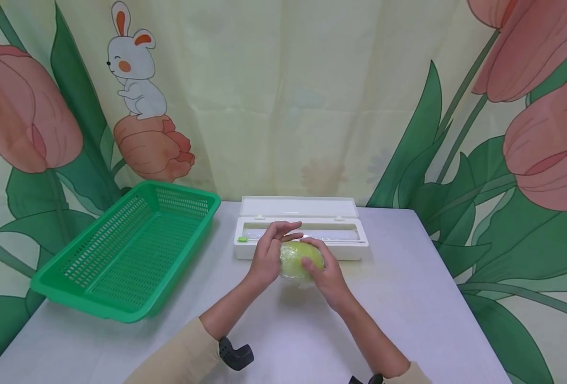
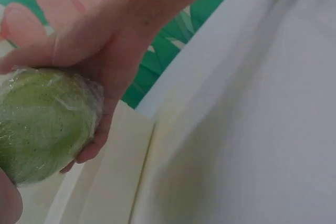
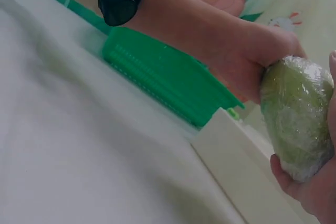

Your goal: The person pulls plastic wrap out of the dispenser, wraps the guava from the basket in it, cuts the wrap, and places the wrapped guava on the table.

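A round yellow-green fruit (image 1: 293, 261) wrapped in clear cling film is held up between both hands, over the front of a white box. My right hand (image 1: 331, 280) grips its right side, with the thumb on the near face and fingers around the back. On the left side, my left hand (image 1: 266, 260) rests its palm against the fruit, fingers stretched out above it. Shiny creases of film show on the fruit (image 3: 296, 119) in the right wrist view. In the left wrist view the right hand's palm backs the fruit (image 2: 47, 124).
Behind the hands stands the white cling film dispenser (image 1: 302, 255), its lid (image 1: 298, 206) raised and a green slider (image 1: 242, 239) at its left end. A green plastic basket (image 1: 156, 312) sits on the left of the white-covered table (image 1: 408, 320). A printed curtain (image 1: 283, 106) hangs behind.
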Tool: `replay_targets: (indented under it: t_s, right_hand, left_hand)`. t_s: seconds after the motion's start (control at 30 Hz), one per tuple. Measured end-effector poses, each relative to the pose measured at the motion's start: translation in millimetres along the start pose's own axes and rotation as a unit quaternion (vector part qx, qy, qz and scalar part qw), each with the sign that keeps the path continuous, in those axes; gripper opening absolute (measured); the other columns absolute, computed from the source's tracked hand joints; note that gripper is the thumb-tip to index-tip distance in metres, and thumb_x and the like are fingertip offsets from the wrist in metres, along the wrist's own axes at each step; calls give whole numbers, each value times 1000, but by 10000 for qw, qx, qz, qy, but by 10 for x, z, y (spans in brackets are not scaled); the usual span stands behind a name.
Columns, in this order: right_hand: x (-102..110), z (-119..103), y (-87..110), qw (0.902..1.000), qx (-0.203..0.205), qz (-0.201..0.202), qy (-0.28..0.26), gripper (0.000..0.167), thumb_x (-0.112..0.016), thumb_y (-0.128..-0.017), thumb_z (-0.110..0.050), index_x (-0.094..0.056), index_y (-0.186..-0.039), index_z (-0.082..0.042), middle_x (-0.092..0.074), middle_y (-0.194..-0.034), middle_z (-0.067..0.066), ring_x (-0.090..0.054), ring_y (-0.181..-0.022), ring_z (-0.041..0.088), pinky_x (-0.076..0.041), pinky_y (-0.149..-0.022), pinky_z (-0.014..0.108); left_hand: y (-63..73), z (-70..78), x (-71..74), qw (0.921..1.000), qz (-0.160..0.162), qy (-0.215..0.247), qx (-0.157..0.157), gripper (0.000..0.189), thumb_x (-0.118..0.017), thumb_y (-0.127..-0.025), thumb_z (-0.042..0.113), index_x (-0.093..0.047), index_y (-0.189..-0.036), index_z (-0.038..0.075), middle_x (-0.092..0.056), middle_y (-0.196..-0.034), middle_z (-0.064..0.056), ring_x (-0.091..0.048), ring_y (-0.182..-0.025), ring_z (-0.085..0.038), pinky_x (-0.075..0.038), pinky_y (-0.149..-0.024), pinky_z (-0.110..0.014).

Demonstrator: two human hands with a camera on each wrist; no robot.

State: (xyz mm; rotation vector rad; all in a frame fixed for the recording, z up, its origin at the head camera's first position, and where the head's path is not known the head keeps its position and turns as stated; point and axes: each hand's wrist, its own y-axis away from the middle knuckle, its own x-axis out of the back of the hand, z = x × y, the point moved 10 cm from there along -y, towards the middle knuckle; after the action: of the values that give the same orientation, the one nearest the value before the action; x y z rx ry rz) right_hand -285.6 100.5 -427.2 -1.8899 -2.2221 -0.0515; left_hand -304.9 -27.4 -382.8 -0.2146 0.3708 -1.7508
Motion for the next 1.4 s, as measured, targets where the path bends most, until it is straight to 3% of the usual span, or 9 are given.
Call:
replay_targets:
  t_s: [0.17, 0.3, 0.47, 0.7, 0.9, 1.03, 1.1, 1.27, 1.4]
  right_hand:
    - [20, -40, -12, 9994, -40, 197, 285, 43, -68, -89, -33, -53, -129, -32, -54, -131, 1, -53, -106, 24, -52, -81, 31]
    - [45, -127, -27, 9958, 384, 442, 709, 47, -74, -84, -29, -56, -128, -27, -55, -129, 1, -53, -106, 22, -49, -81, 29]
    - [64, -200, -15, 9878, 764, 691, 1169, 50, -78, -80, -26, -59, -126, -24, -56, -126, 0, -52, -106, 18, -46, -82, 29]
    - [85, -184, -20, 9868, 648, 643, 1340, 49, -78, -80, -28, -58, -125, -25, -56, -126, -2, -52, -107, 16, -47, -83, 30]
    - [128, -246, -95, 9833, 712, 263, 1651, 54, -78, -80, -32, -56, -129, -24, -56, -127, 0, -54, -106, 19, -50, -79, 29]
    - [175, -326, -136, 9814, 796, 111, 1741, 65, -76, -81, -32, -48, -138, -22, -51, -137, 6, -53, -116, 26, -52, -84, 34]
    - [214, -329, -157, 9859, 727, 148, 1502, 70, -74, -83, -31, -40, -144, -21, -45, -144, 8, -49, -126, 30, -52, -92, 40]
    - [293, -147, -175, 9986, 84, 488, 177, 76, -66, -89, -26, -23, -151, -21, -33, -154, 8, -44, -134, 34, -49, -101, 44]
    - [150, 92, -131, 9924, -681, 331, -973, 70, -61, -95, -27, -21, -152, -17, -34, -153, 11, -49, -129, 31, -55, -93, 39]
  left_hand:
    - [6, -33, -13, 9998, -90, -104, 159, 29, -29, -100, 6, -49, -120, -3, -57, -135, -15, -59, -122, -31, -51, -99, -29]
    - [2, -105, 13, 9969, 33, -614, 493, 40, -39, -103, 31, -63, -120, 2, -67, -123, -12, -58, -123, -24, -47, -102, -27]
    - [-3, -156, 47, 9837, 402, -1636, 630, 37, -39, -104, 24, -74, -108, 11, -73, -112, -1, -65, -113, -16, -52, -85, -20]
    - [-3, -188, 44, 9782, 257, -1894, 807, 39, -38, -103, 19, -73, -103, 5, -72, -88, -12, -58, -68, -11, -50, -56, -22]
    - [-31, -258, 16, 9774, -375, -1786, 1070, 35, -42, -102, 31, -68, -121, 15, -69, -119, -4, -61, -105, -16, -51, -91, -34]
    - [-35, -279, 27, 9696, -522, -2108, 1128, 36, -51, -98, 43, -66, -123, 22, -68, -122, -1, -60, -111, -19, -50, -94, -39]
    - [-31, -281, 60, 9684, -368, -2175, 1166, 36, -54, -96, 45, -68, -121, 23, -69, -120, 0, -61, -109, -18, -51, -90, -36]
    - [-14, -282, 182, 9790, 377, -1621, 1181, 38, -58, -94, 46, -68, -118, 19, -69, -119, -2, -61, -106, -18, -54, -86, -32]
    - [-6, -306, 202, 9856, 670, -989, 1197, 40, -60, -93, 47, -62, -122, 20, -62, -129, -2, -59, -118, -20, -54, -92, -34]
